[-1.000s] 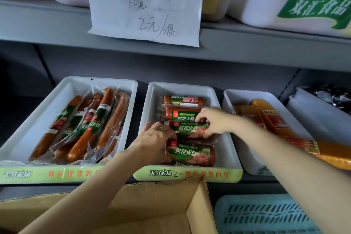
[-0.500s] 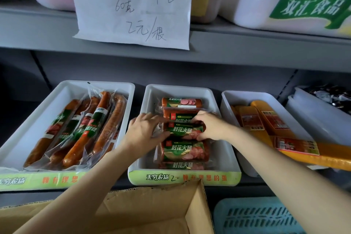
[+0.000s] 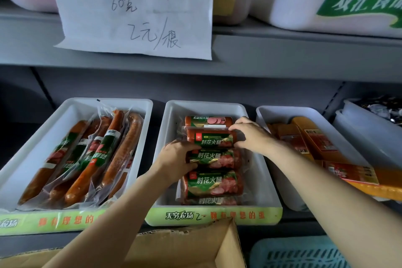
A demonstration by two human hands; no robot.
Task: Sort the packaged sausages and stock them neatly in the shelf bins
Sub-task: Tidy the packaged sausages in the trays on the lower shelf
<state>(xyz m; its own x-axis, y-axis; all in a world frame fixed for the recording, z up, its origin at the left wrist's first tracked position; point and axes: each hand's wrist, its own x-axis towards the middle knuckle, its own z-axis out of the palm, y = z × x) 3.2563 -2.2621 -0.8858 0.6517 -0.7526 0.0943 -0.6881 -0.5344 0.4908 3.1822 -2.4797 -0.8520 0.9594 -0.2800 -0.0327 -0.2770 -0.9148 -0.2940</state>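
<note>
The middle white bin (image 3: 167,137) holds a row of short ham sausage packs with green labels, lying crosswise. My right hand (image 3: 252,135) pinches the right end of the second pack from the back (image 3: 210,139). The left end of the pack in front of it (image 3: 214,159) is gripped by my left hand (image 3: 176,159). Another pack (image 3: 213,184) lies nearer the front, and one (image 3: 207,120) lies at the back. The left bin (image 3: 65,113) holds several long vacuum-packed sausages (image 3: 97,159).
To the right, a white bin (image 3: 264,115) holds long orange-wrapped sausages (image 3: 315,141), some sticking out over its front. An open cardboard box (image 3: 187,248) and a blue crate (image 3: 298,254) sit below the shelf. A handwritten price sheet (image 3: 134,8) hangs from the upper shelf.
Both hands have moved back along the row in the middle bin, from the front packs to the ones farther in. The packs now lie straighter and closer together.
</note>
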